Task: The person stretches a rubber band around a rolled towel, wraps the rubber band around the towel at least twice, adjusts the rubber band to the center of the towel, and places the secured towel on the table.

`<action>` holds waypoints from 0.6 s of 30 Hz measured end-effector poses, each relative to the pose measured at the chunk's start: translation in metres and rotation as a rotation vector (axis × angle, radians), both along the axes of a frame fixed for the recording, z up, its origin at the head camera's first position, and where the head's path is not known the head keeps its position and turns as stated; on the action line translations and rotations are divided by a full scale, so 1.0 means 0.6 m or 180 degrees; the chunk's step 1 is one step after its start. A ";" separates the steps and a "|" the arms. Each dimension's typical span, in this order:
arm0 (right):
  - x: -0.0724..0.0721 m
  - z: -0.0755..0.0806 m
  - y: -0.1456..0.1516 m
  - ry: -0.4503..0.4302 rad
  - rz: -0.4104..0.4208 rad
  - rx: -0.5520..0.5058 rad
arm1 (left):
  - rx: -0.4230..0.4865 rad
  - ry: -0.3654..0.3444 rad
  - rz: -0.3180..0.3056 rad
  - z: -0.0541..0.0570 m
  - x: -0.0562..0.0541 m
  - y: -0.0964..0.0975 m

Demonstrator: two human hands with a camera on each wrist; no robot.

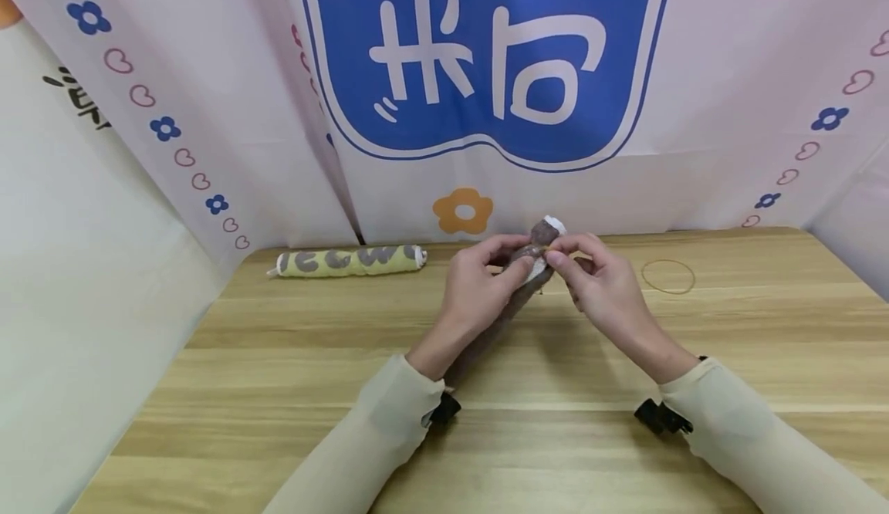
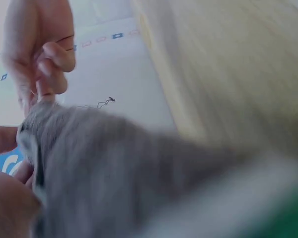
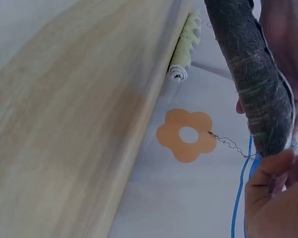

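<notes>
A long grey-brown cloth roll [image 1: 510, 312] with some white showing is held off the table, slanting up and away. My left hand [image 1: 475, 282] grips it just below its far end, thumb on the near side. At that end my right hand [image 1: 607, 282] pinches a thin yellowish rubber band [image 1: 545, 249] against the roll. How far the band goes round is hidden by fingers. In the right wrist view the grey roll [image 3: 253, 84] shows a fuzzy surface, and a loose dark thread [image 3: 228, 142] hangs from its end. The left wrist view shows the roll [image 2: 109, 163] blurred and close.
Another cloth roll [image 1: 350, 262], yellow-green with grey shapes, lies at the back left of the wooden table [image 1: 556, 437]. A loose yellow rubber band [image 1: 668, 276] lies to the right of my right hand. A printed curtain [image 1: 389, 190] hangs behind the table's back edge.
</notes>
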State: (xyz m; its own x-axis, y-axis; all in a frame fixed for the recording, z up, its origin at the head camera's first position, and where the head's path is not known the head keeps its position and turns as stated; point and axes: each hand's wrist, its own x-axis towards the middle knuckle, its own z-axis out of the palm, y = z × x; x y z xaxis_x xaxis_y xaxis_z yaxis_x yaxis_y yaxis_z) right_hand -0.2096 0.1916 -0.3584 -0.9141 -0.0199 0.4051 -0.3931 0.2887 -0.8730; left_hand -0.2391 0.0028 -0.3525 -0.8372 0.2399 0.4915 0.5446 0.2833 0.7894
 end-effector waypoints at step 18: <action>0.006 0.031 -0.003 -0.0668 0.0253 -0.0620 | 0.0157 -0.0392 -0.0802 0.020 0.003 -0.006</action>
